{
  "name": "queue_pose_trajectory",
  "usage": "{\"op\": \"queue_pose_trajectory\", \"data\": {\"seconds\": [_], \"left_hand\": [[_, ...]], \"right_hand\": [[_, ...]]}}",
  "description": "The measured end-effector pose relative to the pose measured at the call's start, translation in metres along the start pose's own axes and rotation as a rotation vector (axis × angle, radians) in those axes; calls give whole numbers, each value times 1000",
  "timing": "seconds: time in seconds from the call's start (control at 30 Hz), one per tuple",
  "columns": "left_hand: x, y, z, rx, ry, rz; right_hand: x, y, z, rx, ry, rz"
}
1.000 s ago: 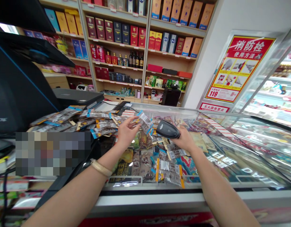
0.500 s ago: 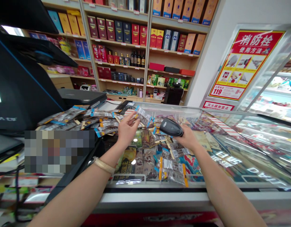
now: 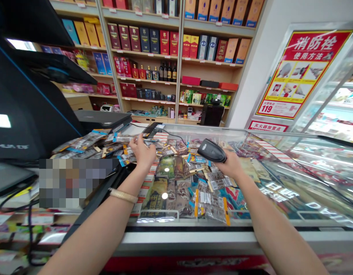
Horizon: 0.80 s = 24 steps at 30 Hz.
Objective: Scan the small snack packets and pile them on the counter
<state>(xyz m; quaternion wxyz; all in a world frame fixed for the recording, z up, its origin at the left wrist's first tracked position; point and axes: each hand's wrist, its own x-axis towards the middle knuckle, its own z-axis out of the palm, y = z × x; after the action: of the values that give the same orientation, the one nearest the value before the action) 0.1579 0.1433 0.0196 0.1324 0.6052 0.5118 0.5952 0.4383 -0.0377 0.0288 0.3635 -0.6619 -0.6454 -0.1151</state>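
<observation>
My right hand [image 3: 229, 164] is wrapped round a black handheld barcode scanner [image 3: 212, 151], its head pointing left above the glass-topped chest. My left hand [image 3: 143, 151] is open, thumb apart from the fingers, at the right edge of a pile of small clear snack packets [image 3: 87, 143] with blue and orange ends. Its fingertips reach the nearest packets; whether they touch one is hard to tell. More such packets lie on the glass top below the scanner, among them an orange-ended packet [image 3: 212, 206] near the front edge.
A dark checkout machine [image 3: 35, 103] stands at the left, a blurred-out patch [image 3: 75, 183] below it. The glass-topped chest [image 3: 187, 236] spans the front, with goods showing through. Behind are shelves of boxes and bottles [image 3: 147, 53]; a red fire-hydrant poster [image 3: 305, 72] hangs at right.
My left hand has let go of a snack packet over the middle of the glass and moved left to the pile. My right hand still holds the scanner, nearly in place.
</observation>
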Motion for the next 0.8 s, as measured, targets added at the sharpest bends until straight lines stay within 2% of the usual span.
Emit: {"op": "queue_pose_trajectory", "data": {"seconds": [0.03, 0.1, 0.17, 0.27, 0.37, 0.47, 0.57, 0.67, 0.8], "left_hand": [[-4, 6, -1, -1, 0, 29], [-13, 18, -3, -10, -73, 129], [-25, 27, -1, -28, -228, 222], [-43, 33, 5, -52, -525, 306], [-55, 38, 12, 4, -724, 388], [-57, 47, 20, 91, -810, 476], [-52, 59, 32, 168, -841, 506], [-43, 68, 53, 255, -863, 485], [-25, 70, 88, 358, -895, 393]], "right_hand": [[0, 1, 0, -2, 10, 0], [0, 3, 1, -5, 31, 2], [0, 5, 1, -10, 44, 14], [0, 7, 2, -12, 41, 35], [1, 7, 1, -13, 41, 39], [2, 6, -1, -20, 69, 48], [3, 6, -4, -6, 107, 83], [4, 6, -6, 23, 154, 112], [5, 9, -4, 5, 209, 135]]}}
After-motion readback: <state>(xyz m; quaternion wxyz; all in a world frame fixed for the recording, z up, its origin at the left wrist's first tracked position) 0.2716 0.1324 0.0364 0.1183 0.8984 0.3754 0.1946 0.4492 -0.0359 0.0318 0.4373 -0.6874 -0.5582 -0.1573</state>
